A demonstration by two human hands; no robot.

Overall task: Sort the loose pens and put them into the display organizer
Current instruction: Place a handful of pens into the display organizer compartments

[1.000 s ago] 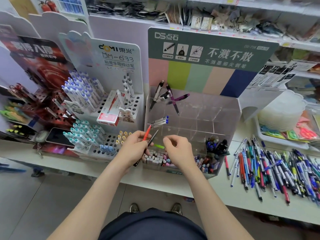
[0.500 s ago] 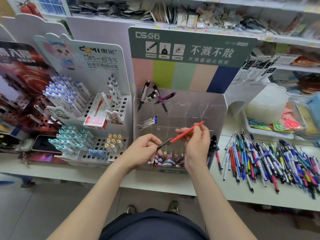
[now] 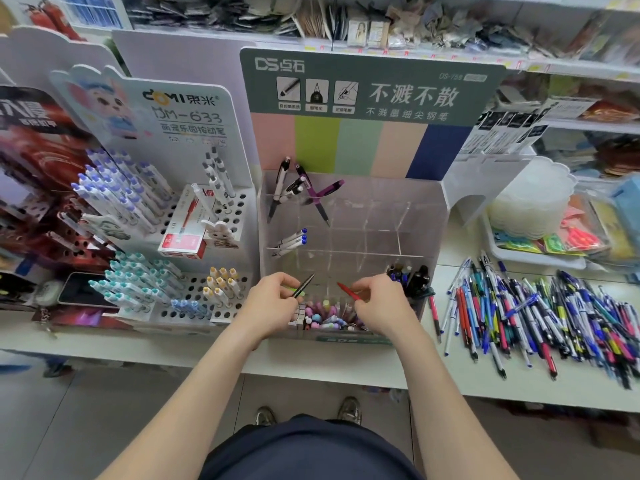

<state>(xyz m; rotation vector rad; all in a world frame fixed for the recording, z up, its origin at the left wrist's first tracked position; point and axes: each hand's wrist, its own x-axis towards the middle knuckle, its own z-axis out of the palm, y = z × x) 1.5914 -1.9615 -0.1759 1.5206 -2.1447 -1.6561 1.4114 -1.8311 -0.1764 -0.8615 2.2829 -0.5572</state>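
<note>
Red pen (image 3: 349,291) is pinched in my right hand (image 3: 382,306); my left hand (image 3: 273,304) pinches a dark pen (image 3: 304,285) above the clear organizer (image 3: 420,216).

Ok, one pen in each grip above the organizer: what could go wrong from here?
The dark pen in the left grip and the red pen in the right grip hang over the crowded front row; a slip could drop either among the wrong pens. The loose pile reaches close to the shelf edge; a sideways reach might knock pens off.
</note>
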